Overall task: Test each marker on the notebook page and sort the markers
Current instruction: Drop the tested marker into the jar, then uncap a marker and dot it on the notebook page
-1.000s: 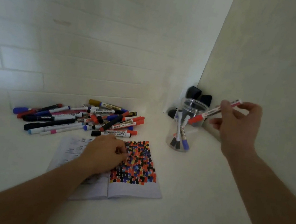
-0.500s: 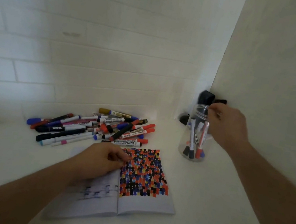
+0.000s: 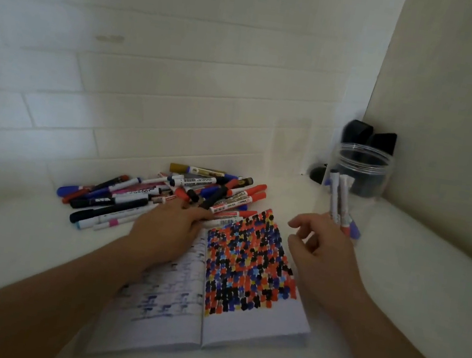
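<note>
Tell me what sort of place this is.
Probably a home counter or desk tucked into a corner, used for craft sorting. A white tiled wall meets a plain side panel, and the white surface holds a marker pile, an open notebook and a clear plastic jar.

Single head-worn view, looking forward and down, close over the open notebook [image 3: 213,282], white wall corner behind

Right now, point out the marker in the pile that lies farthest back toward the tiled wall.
It is the gold-capped marker at the back edge of the pile. Its dull gold end sets it apart from the red, blue and black markers lying nearer the notebook.
</note>
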### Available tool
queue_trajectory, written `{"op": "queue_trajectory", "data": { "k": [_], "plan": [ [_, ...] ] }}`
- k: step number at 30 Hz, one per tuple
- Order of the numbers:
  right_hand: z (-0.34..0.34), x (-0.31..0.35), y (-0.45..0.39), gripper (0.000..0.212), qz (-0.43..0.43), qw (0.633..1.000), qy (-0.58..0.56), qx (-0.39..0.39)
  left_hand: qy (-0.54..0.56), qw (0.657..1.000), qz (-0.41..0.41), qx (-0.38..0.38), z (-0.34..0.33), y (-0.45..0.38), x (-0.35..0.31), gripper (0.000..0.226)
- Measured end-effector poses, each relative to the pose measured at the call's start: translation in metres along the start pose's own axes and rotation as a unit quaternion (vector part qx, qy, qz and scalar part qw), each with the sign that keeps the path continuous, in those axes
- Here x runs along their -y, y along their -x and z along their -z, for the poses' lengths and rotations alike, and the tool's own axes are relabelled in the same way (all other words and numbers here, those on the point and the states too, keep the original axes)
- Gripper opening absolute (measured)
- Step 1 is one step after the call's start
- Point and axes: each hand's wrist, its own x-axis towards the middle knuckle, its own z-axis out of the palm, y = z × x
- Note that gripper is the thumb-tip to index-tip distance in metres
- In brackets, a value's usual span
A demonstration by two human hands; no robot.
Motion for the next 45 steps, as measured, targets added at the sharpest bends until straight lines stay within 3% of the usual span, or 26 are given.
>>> {"op": "queue_trajectory", "data": {
  "k": [4,8,14,17,19,21,23,26,31,35,38,41,45],
  "plan": [
    [-0.002,-0.003,-0.002,0.024,0.009,1.000,0.005,0.019,0.009,0.999,-0.039,-0.020,0.002,-0.006,0.001,0.032],
    [-0.001,-0.002,-0.002,0.033,0.062,0.995,0.024,0.079,-0.137,0.984,-0.108,-0.036,0.012,-0.006,0.009,0.042],
    [0.005,0.006,-0.005,0.046,0.000,0.992,-0.092,0.082,-0.253,0.953,-0.158,0.053,0.038,-0.004,-0.004,0.055],
    [0.004,0.009,-0.004,0.041,-0.011,0.990,-0.016,0.137,-0.257,0.954,-0.156,0.021,0.045,0.002,-0.007,0.046],
    [0.002,0.013,-0.004,0.032,0.003,0.976,0.105,0.191,-0.190,0.971,-0.144,-0.033,0.045,0.008,-0.008,0.032],
    [-0.001,0.018,-0.004,0.041,0.037,0.958,0.185,0.218,-0.031,0.993,-0.110,-0.029,0.045,0.014,-0.009,0.023],
    [-0.003,0.024,-0.004,0.063,0.068,0.943,0.229,0.230,0.137,0.986,-0.093,-0.001,0.043,0.021,-0.016,0.016],
    [-0.007,0.029,-0.005,0.085,0.096,0.928,0.256,0.253,0.241,0.960,-0.142,0.014,0.035,0.037,-0.033,0.022],
    [-0.016,0.026,0.002,0.072,0.033,0.973,0.003,0.227,0.304,0.935,-0.182,0.024,0.018,0.055,-0.047,0.031],
    [-0.013,0.034,0.008,0.043,0.013,0.950,-0.217,0.224,0.305,0.932,-0.195,-0.003,0.016,0.060,-0.047,0.043],
    [-0.012,0.037,0.010,0.032,-0.002,0.947,-0.236,0.217,0.291,0.932,-0.216,-0.007,0.015,0.064,-0.049,0.044],
    [-0.009,0.039,0.008,0.033,-0.081,0.943,-0.269,0.178,0.317,0.931,-0.178,0.026,0.016,0.068,-0.047,0.033],
    [0.003,0.038,0.001,0.040,-0.176,0.895,-0.379,0.156,0.360,0.925,-0.109,0.049,0.016,0.067,-0.037,0.029]
  ]
}}
